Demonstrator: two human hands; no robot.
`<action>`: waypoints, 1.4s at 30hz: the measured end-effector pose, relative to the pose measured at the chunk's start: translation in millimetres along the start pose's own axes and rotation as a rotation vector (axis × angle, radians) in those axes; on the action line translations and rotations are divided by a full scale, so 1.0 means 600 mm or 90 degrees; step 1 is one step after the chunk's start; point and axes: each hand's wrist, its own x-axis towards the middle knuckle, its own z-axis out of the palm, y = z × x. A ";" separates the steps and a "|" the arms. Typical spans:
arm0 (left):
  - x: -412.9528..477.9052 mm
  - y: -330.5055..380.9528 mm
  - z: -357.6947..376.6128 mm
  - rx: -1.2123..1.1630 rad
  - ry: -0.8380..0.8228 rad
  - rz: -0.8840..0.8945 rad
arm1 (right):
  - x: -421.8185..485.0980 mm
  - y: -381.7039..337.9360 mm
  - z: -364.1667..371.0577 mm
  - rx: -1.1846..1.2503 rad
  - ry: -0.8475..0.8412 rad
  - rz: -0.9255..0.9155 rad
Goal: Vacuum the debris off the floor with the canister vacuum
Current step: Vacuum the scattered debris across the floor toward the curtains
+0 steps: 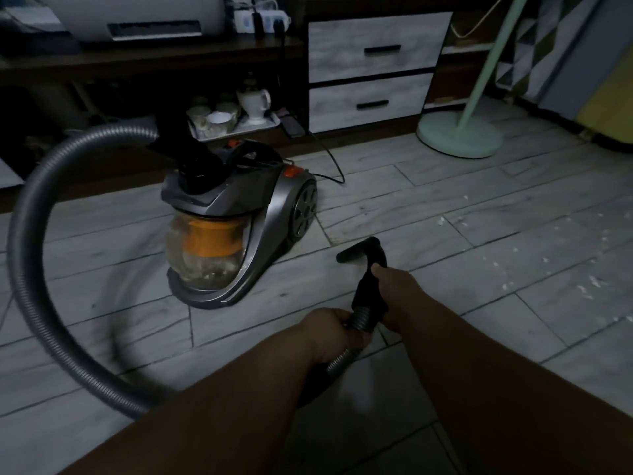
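The grey-and-orange canister vacuum with a clear dust bin (pixel 239 228) stands on the grey plank-patterned tile floor (pixel 479 241), in front of a dark low shelf. The right hand (pixel 394 289) grips the black curved hose handle (pixel 364 289), and the left hand (pixel 329 334) clasps the grey ribbed hose (pixel 27 269) just behind it. This looks like aiming, not yet sweeping: the scattered white debris flecks (pixel 582 282) lie well to the right. The open end must next swing right and down. The floor there is open, bounded on the far side by the mint-green round fan base (pixel 459 135) and the black power cord (pixel 329 159).
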 end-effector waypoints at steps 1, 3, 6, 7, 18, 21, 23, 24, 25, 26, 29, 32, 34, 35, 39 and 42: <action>0.003 0.003 0.001 -0.008 0.000 0.002 | 0.001 -0.002 -0.003 0.005 0.005 -0.002; 0.007 0.007 0.002 -0.026 -0.002 0.008 | 0.001 -0.004 -0.010 0.013 0.016 -0.004; 0.009 0.011 0.009 -0.036 -0.030 0.013 | -0.003 0.003 -0.028 0.050 0.052 -0.006; 0.009 0.012 0.013 -0.033 -0.038 0.013 | -0.005 0.007 -0.033 0.067 0.059 -0.007; -0.007 0.040 0.101 0.121 -0.147 0.074 | -0.081 0.077 -0.141 0.229 0.143 0.010; -0.018 0.056 0.113 0.134 -0.175 0.095 | -0.102 0.082 -0.164 0.264 0.162 0.018; -0.020 0.069 0.120 0.139 -0.195 0.107 | -0.110 0.079 -0.179 0.283 0.173 0.023; -0.019 0.077 0.124 0.142 -0.204 0.115 | -0.113 0.074 -0.188 0.288 0.177 0.022; -0.017 0.085 0.128 0.146 -0.212 0.120 | -0.114 0.070 -0.196 0.292 0.181 0.021; -0.014 0.094 0.133 0.151 -0.216 0.124 | -0.113 0.065 -0.206 0.296 0.185 0.019; 0.001 0.117 0.146 0.156 -0.221 0.131 | -0.104 0.053 -0.229 0.300 0.184 0.015; 0.018 0.138 0.157 0.157 -0.220 0.126 | -0.086 0.042 -0.250 0.291 0.180 0.014; 0.027 0.152 0.164 0.157 -0.229 0.121 | -0.077 0.034 -0.264 0.274 0.181 0.018; 0.030 0.161 0.169 0.158 -0.235 0.123 | -0.075 0.028 -0.272 0.258 0.186 0.021; 0.030 0.199 0.199 0.162 -0.260 0.131 | -0.086 0.006 -0.321 0.172 0.193 0.035; 0.028 0.227 0.222 0.178 -0.269 0.155 | -0.096 -0.009 -0.367 0.100 0.201 0.053</action>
